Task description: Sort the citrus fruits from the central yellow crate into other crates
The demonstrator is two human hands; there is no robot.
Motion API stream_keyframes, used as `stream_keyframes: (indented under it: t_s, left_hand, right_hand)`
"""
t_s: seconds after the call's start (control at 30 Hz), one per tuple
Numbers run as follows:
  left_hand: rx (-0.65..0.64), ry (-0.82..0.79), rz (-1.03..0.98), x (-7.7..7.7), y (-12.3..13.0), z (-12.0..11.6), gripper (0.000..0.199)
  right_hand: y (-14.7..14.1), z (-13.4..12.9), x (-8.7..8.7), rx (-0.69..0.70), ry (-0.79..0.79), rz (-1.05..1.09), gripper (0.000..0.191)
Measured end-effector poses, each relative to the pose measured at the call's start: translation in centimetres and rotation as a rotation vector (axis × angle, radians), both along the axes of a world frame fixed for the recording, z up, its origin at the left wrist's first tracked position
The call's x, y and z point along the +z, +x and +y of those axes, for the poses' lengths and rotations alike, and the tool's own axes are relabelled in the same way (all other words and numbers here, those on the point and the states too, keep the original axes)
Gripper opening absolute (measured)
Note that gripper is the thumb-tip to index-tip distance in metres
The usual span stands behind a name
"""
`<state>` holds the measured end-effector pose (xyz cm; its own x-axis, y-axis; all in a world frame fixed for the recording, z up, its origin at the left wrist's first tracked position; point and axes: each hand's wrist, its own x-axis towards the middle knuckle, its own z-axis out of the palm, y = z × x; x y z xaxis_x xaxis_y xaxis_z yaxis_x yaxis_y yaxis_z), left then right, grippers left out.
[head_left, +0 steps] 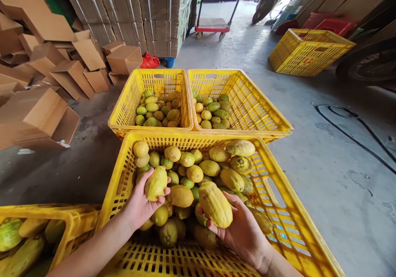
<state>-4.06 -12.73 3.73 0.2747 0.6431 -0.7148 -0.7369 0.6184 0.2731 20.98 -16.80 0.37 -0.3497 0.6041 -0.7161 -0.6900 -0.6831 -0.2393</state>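
Note:
A yellow plastic crate [280,178] in front of me holds many yellow and green fruits. Over its left part, my left hand [140,205] is closed round a smaller yellow-green fruit [156,183]. My right hand [241,231] grips a larger, ridged yellow fruit [215,204] over the right half of the crate, its thumb on the fruit's right side. Both held fruits are raised above the pile, apart from each other. Beneath and between the hands lie more fruits, among them an oblong yellow one [181,196].
Two yellow crates [119,108] [262,104] with fruits adjoin the far side. Another crate [69,223] is at the lower left. Cardboard boxes [34,112] lie left, a cart [212,24] stands behind, and a yellow crate [309,52] and black cable [349,132] are right.

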Motion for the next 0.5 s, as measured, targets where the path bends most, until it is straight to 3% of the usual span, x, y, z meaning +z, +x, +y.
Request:
stream_keyframes:
  t_s: [0.27, 0.5]
  left_hand:
    - [0.026, -0.005, -0.041, 0.06, 0.18, 0.01, 0.030]
    - [-0.054, 0.029, 0.011, 0.31, 0.01, -0.17, 0.030]
  right_hand:
    - [-0.23, -0.10, 0.52, 0.019, 0.081, 0.118, 0.038]
    - [0.09, -0.39, 0.39, 0.029, 0.028, -0.039, 0.049]
